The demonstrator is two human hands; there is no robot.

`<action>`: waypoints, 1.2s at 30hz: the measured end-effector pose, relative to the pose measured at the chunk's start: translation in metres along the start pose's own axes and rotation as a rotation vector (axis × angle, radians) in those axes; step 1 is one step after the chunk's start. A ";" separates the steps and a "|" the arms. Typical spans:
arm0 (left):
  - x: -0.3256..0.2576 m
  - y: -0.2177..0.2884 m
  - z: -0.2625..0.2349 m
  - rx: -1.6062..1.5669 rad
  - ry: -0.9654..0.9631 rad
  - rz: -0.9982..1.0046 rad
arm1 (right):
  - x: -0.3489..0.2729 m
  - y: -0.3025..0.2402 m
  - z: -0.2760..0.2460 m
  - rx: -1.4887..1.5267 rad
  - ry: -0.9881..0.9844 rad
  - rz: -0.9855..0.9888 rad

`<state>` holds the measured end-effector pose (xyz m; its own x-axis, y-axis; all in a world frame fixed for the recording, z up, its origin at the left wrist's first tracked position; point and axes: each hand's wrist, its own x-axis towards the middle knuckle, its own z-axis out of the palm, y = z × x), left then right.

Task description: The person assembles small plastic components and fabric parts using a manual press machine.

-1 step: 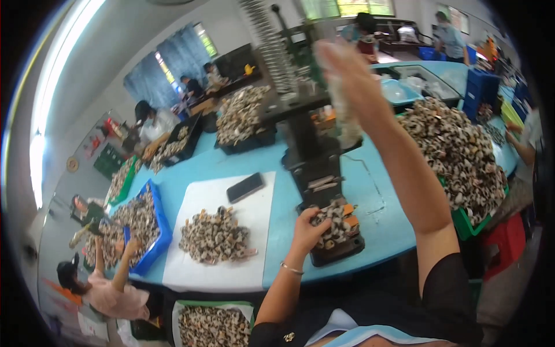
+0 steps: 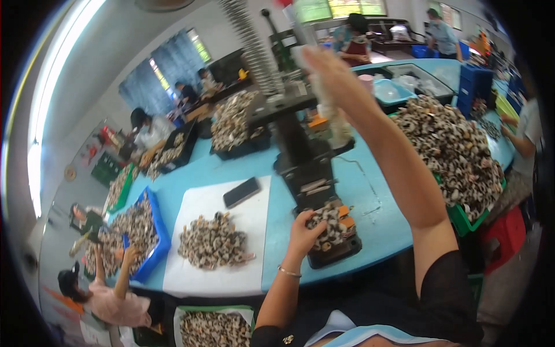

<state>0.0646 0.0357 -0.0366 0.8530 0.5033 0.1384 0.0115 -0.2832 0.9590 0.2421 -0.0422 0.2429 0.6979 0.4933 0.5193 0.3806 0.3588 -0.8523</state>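
A dark hand press (image 2: 298, 144) with a tall coil spring (image 2: 248, 40) stands on the table in front of me. My left hand (image 2: 305, 234) is at its base, thumb and fingers curled round the side of a small heap of mottled grey-brown pieces (image 2: 328, 226). Whatever lies between those fingertips is hidden. Orange blocks (image 2: 345, 217) sit beside that heap. My right hand (image 2: 329, 75) is raised at the press lever (image 2: 298, 23), closed round it and slightly blurred. Pale wrapping (image 2: 338, 124) hangs below that hand.
Left of the press, a white sheet (image 2: 182, 269) bears a pile of pieces (image 2: 213, 240) and a phone (image 2: 241, 192). A blue tray (image 2: 165, 234) and a green crate (image 2: 462, 222) hold more. Below the table edge is a lined bin (image 2: 217, 309). Other people work around the table.
The view has shifted slightly. My right hand is a little further left, nearer the press, and the lever's red end now shows above it. My left hand stays at the base.
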 end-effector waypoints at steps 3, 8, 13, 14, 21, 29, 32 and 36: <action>-0.016 0.010 -0.002 -0.149 0.064 -0.028 | -0.009 0.050 -0.010 0.261 0.026 0.137; -0.036 0.017 -0.007 -0.277 0.099 -0.145 | -0.172 0.197 -0.053 -0.202 0.197 -0.042; -0.022 0.010 -0.014 -0.293 0.029 -0.283 | -0.202 0.194 -0.015 -0.149 -0.470 0.427; -0.020 0.010 -0.011 -0.439 0.077 -0.254 | -0.198 0.198 -0.010 -0.126 -0.534 0.536; -0.021 0.015 -0.001 -0.756 0.128 -0.148 | -0.224 0.193 0.008 -0.491 -0.228 0.072; -0.014 -0.088 -0.074 -0.149 0.112 0.544 | -0.252 0.130 0.005 -0.247 -0.256 -0.242; 0.011 -0.096 -0.047 -0.211 -0.112 0.453 | -0.254 0.164 -0.005 0.026 -0.392 -0.170; -0.001 -0.073 -0.035 -0.294 -0.239 0.361 | -0.258 0.135 -0.016 0.093 -0.484 -0.136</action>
<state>0.0446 0.0846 -0.0979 0.8711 0.2059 0.4459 -0.4232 -0.1459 0.8942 0.1230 -0.1344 -0.0072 0.2766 0.7398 0.6134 0.3776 0.5033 -0.7772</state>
